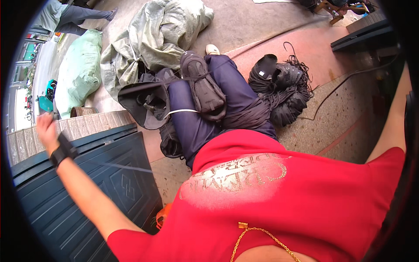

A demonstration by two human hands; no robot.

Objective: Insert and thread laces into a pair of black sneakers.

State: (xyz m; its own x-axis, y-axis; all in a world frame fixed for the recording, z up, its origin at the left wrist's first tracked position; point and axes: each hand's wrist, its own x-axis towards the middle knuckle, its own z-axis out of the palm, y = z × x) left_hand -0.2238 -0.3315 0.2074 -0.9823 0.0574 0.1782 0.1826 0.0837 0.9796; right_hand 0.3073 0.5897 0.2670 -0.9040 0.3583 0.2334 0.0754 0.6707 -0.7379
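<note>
My left arm is stretched far out to the left. My left hand (47, 132), a black band (64, 150) around its wrist, is raised and slightly blurred. Its fingers look curled together; anything they hold is too small to make out. My right arm reaches out to the right edge, and its hand is outside the picture. On my lap lies a dark grey shoe upper (202, 85), touched by neither hand. A white cord (182, 111) crosses my left thigh. Beside that leg is a black, open shoe upper (147, 102).
Several black shoe uppers (286, 83) with tangled laces are heaped right of my legs. Ahead lie a grey-green woven sack (161, 35) and a pale green stuffed sack (80, 70). A dark blue panelled door (100, 183) stands at left. A person's leg (83, 15) shows far left.
</note>
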